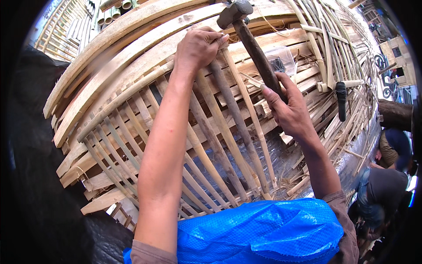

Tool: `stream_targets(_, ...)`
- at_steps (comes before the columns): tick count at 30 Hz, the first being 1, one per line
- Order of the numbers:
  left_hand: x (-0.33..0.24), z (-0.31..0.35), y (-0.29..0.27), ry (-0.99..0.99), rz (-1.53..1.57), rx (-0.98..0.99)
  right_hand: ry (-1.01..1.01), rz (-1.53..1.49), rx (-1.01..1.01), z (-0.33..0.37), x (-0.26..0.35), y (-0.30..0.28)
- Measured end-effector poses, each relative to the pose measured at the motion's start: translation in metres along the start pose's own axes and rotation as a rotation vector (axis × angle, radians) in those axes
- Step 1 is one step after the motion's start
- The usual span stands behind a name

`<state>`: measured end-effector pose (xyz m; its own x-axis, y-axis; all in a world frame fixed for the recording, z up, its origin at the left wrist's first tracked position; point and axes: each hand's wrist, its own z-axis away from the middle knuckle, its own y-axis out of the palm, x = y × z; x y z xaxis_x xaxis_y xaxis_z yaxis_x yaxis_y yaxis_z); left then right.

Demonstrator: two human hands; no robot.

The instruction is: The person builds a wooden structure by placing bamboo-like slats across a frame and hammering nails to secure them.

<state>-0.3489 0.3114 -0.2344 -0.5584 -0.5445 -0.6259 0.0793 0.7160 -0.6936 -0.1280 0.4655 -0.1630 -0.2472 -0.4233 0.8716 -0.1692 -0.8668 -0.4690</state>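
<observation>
My right hand (289,104) grips the dark handle of a hammer (256,49), whose metal head is raised at the top, to the right of my left hand. Fingers pinched together, my left hand (198,49) is at the upper end of a bamboo frame; anything between its fingertips is too small to make out. The frame has a round bamboo rail (125,97) with several thin slats (206,127) running down from it towards me. Under my left hand, part of the rail is hidden. A clear plastic bag of small dark nails (279,63) lies right of the hammer handle.
Long wooden planks (99,59) are stacked beneath and behind the frame. Split bamboo strips (332,42) and shavings pile up at the right, beside a black-wrapped handle (341,101). A blue woven sheet (263,233) covers my lap. Other people (382,193) are bent over at the far right.
</observation>
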Motion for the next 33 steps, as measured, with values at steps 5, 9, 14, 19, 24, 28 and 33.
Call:
stream_targets(5,0.005,0.001,-0.001,0.050,-0.067,-0.019,-0.011,0.072,-0.005,-0.001,-0.008,0.000)
stream_targets(9,0.001,0.004,0.001,0.052,-0.021,-0.021,-0.047,0.045,-0.001,0.000,-0.005,-0.003)
stream_targets(14,0.011,0.004,0.007,0.096,-0.035,-0.078,-0.060,0.080,-0.026,0.000,0.000,0.003)
stream_targets(19,0.002,0.005,0.005,0.116,-0.044,-0.102,-0.053,0.110,-0.031,0.002,0.004,-0.002)
stream_targets(24,0.005,0.007,0.004,0.106,-0.049,-0.094,-0.130,0.042,-0.104,0.005,0.011,0.000)
stream_targets(28,-0.004,0.006,0.000,0.004,-0.057,0.024,-0.131,0.157,-0.092,0.009,-0.007,0.008)
stream_targets(33,0.000,0.009,0.003,0.065,-0.013,-0.065,-0.088,0.054,-0.095,0.008,0.009,0.000)
